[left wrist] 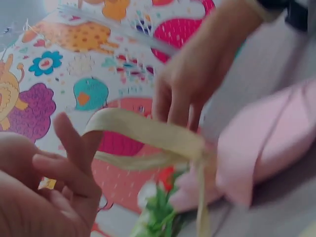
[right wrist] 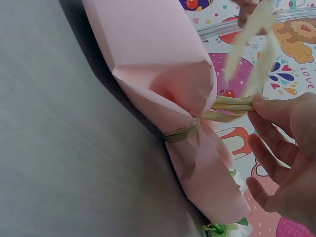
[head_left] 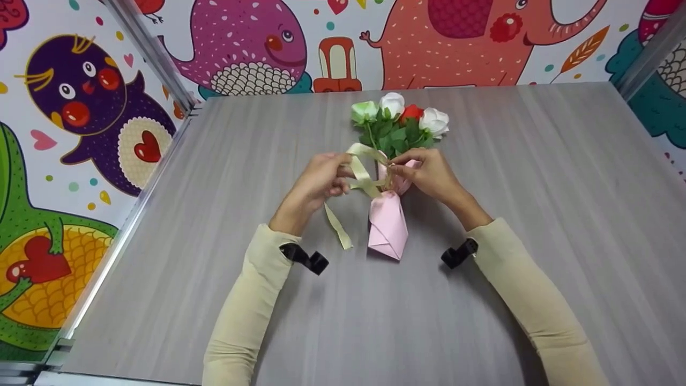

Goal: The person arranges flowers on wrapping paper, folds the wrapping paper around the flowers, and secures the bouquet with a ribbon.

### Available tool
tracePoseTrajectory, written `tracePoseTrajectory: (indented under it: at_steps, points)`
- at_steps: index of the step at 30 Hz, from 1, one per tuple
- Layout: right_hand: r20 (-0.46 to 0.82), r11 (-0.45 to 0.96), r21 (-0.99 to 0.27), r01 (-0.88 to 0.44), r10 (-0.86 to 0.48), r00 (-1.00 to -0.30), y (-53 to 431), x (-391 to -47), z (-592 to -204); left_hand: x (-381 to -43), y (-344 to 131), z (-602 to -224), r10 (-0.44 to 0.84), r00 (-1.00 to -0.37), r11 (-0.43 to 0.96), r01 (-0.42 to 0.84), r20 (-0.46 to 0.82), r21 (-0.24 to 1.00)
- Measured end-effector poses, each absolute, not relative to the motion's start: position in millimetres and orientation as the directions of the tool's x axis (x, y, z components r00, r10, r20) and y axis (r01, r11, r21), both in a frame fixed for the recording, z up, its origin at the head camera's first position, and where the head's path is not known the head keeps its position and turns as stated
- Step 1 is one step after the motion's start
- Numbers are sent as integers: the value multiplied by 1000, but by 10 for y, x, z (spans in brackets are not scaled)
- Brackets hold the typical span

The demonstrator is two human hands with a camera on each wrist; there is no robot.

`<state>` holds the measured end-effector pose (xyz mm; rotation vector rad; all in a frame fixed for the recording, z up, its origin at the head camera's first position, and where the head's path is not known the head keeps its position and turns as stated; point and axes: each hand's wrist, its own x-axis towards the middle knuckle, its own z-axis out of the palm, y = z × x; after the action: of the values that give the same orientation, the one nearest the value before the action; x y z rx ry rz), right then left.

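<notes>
A bouquet of artificial roses (head_left: 393,104) in white, red and pale green lies on the table, wrapped in pink paper (head_left: 388,225). A cream ribbon (right wrist: 182,134) is cinched round the wrap's waist. Left of the bouquet, my left hand (head_left: 326,176) holds a loop of the ribbon (left wrist: 143,129) with curled fingers, and the loop stretches toward the knot. Close to the waist, my right hand (right wrist: 289,153) pinches gathered ribbon between thumb and index finger, its other fingers loosely bent. A loose ribbon tail (head_left: 337,228) hangs beneath my left hand.
The grey wood-grain table (head_left: 214,300) carries the bouquet. Cartoon-printed panels (head_left: 257,48) stand behind and at the sides, with a metal frame rail (head_left: 155,53) at the left corner. Black camera mounts (head_left: 306,258) are strapped to both wrists.
</notes>
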<state>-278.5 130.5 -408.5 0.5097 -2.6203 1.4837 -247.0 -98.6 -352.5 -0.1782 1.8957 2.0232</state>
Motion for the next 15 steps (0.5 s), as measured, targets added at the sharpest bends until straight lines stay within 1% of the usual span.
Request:
tracePoseTrajectory:
  at_steps: [5,9,12,15]
  points:
    - [257,477,-809,-345,-241,-936,1308,-2793,-4092,-2282,-835,-3608,375,-849,-98,-436,-373,895]
    - [256,477,-808,-347,-246,-935,1311,-2792,-4083,-2180,-725,-3741,475,-792,-118,-490,-384,864]
    - [257,476,-807,-350,-250,-933,1313,-2792,-4073,-2132,-650,-3839,481,-776,-91,-506,-407,858]
    - [259,473,-807,-353,-253,-932,1318,-2794,-4070,-2103,-585,-3907,427,-795,-26,-487,-431,873]
